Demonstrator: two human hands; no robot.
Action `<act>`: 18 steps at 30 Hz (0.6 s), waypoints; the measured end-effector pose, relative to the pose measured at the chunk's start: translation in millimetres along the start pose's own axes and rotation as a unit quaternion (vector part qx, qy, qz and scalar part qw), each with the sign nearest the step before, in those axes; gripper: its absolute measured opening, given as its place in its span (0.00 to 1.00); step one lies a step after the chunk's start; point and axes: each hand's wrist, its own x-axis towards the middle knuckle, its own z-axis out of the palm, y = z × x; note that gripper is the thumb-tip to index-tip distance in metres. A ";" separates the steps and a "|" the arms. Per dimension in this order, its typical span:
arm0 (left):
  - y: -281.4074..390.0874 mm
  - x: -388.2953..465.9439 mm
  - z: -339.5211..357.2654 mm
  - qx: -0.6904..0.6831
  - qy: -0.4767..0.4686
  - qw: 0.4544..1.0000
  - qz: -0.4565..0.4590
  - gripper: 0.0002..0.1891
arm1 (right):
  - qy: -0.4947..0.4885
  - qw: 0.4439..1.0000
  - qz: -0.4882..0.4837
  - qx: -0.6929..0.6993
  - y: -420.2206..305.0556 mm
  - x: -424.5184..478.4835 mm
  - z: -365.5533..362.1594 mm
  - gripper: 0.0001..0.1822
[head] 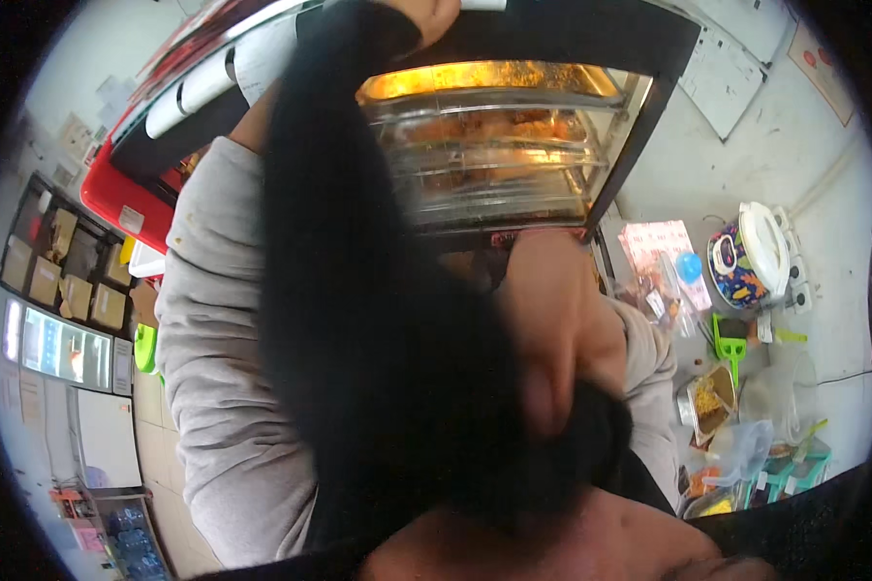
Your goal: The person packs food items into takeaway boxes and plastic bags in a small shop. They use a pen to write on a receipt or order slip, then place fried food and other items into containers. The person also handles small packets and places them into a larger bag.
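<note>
A long black cloth (378, 290), blurred, stretches from the top of the view down to just below my face, hiding much of the middle. My left hand (429, 22), partly cut off by the top edge, grips its upper end. Nearer to me, my right hand (570, 327) has its fingers closed on the lower part of the black cloth, close to my chin. Both arms wear light grey sleeves. Behind the cloth stands a lit glass food display warmer (625, 145) with a dark frame and trays of browned food on its shelves.
At right are a patterned pot with a white lid (752, 258), printed pink paper (654, 243), a green dustpan (730, 341), a foil-like food tray (687, 407) and clear plastic containers (741, 450). A red container (127, 200) and a green lid (145, 348) are at left.
</note>
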 end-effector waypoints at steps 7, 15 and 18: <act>6.3 -8.9 -2.1 0.000 0.016 1.000 0.011 0.17 | -0.013 0.994 0.085 0.064 -8.6 -1.4 60.9 0.07; 10.9 -1.9 -2.3 0.042 -0.049 0.997 -0.039 0.21 | 0.092 0.985 0.134 -0.052 -23.8 -86.7 91.4 0.06; 12.9 -5.1 2.5 -0.001 -0.017 0.998 -0.063 0.24 | 0.164 0.971 0.125 -0.120 -14.8 -117.1 121.9 0.07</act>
